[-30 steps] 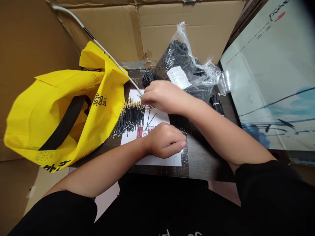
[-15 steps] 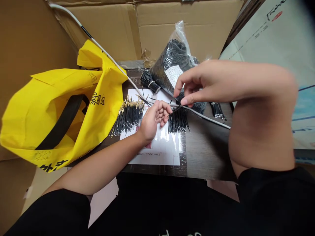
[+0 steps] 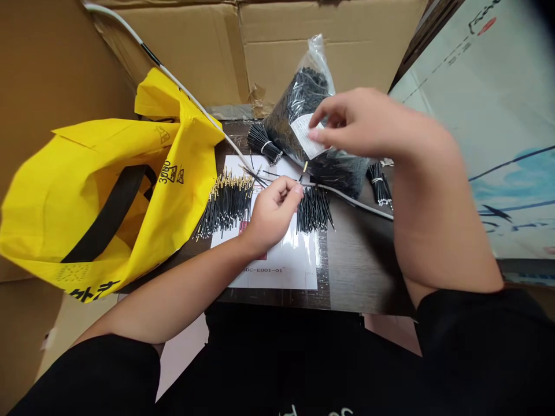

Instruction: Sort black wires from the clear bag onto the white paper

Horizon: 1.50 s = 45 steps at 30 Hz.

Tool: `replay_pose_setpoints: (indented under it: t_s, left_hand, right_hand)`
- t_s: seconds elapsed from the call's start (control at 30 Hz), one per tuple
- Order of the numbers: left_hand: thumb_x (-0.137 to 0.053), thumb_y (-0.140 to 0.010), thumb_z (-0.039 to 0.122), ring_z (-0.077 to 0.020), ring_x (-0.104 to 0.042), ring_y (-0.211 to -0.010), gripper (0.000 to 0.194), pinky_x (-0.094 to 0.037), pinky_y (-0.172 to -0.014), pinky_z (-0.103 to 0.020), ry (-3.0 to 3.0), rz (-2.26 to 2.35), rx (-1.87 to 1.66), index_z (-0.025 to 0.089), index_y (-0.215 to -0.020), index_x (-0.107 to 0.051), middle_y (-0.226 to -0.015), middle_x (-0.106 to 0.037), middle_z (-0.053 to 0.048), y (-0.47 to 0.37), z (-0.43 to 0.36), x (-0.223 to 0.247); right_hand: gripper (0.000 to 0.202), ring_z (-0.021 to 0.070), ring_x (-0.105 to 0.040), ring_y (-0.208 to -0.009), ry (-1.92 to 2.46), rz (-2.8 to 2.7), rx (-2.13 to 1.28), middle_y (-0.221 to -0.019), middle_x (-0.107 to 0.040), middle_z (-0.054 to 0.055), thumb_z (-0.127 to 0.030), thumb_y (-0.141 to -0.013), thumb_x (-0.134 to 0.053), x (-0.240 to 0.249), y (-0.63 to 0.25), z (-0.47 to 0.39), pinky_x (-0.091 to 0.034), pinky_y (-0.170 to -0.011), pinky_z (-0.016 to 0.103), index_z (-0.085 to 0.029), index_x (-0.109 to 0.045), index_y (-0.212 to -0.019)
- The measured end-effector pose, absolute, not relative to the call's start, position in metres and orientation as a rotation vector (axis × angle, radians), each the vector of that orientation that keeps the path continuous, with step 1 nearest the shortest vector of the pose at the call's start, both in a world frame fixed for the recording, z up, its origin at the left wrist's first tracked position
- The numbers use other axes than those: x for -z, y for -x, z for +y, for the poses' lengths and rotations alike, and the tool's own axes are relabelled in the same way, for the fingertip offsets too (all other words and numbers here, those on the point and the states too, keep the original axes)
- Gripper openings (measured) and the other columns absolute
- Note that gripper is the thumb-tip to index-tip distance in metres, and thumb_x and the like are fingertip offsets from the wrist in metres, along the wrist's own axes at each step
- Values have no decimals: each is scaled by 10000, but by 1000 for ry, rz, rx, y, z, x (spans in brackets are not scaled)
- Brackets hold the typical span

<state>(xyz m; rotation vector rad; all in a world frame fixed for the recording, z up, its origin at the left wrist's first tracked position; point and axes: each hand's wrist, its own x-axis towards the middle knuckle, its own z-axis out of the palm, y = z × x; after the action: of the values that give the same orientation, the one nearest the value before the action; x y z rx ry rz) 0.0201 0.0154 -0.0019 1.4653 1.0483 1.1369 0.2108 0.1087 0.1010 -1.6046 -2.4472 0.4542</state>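
My left hand pinches a short black wire with a gold tip, which points up from its thumb and finger. Above and to the right, my right hand hovers in front of the clear bag of black wires, its thumb and index finger apart with nothing between them. A pile of gold-tipped black wires lies left of my left hand; silver-ended black wires lie right of it. A white cable runs down behind my left hand and on to the right.
A yellow bag with a black strap stands at the left. White paper lies on the dark table. Tied wire bundles sit beside the clear bag. Cardboard stands behind.
My right hand has moved up and away from the cable, and its fingers have parted. My left hand has closed from loosely curled fingers into a pinch on a gold-tipped wire.
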Motion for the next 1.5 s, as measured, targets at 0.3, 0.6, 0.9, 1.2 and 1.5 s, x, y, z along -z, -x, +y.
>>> replay_pose_setpoints:
  t_s: [0.3,0.6,0.9,1.2,1.5]
  left_hand:
    - [-550,-963,236,-111,-472,-654,258,-392,-644,-279,-1415,1288,-1168,195,-708,-549,-669,-518,13,-14,29,10]
    - [-554,-947,189,-111,-443,-640,271,-376,-644,-281,-1499,1315,-1257,192,-679,-519,-636,-483,20,-12,33,4]
    - [-608,-959,282,-113,-603,-715,118,-483,-692,-278,-1541,1086,-1154,202,-872,-614,-749,-645,-4,-18,23,11]
    - [-541,-970,228,-96,-622,-671,32,-519,-659,-250,-1483,963,-1028,203,-953,-533,-732,-668,1,-21,17,9]
    - [-501,-969,225,-91,-318,-534,104,-257,-504,-268,-1502,968,-1026,226,-871,-465,-625,-343,60,-18,21,13]
  right_hand:
    - [171,164,-558,-891,2077,-2246,-118,-957,-701,126,-206,-913,-608,-33,-246,163,-424,-873,333,-120,-734,-991]
    - [248,207,-590,-921,2126,-2182,-70,-1014,-717,146,-239,-886,-640,-30,-243,162,-464,-880,400,-150,-774,-1075]
    - [182,300,-657,-996,2234,-2120,-64,-1108,-706,200,-179,-866,-591,-33,-235,156,-487,-808,405,-131,-711,-995]
    - [280,276,-617,-1029,2063,-1797,95,-1199,-668,155,-242,-997,-402,-45,-247,156,-453,-867,420,-215,-533,-1242]
    - [287,147,-634,-831,1260,-1802,66,-947,-661,35,-186,-992,-386,-62,-215,97,-480,-788,278,-178,-497,-1256]
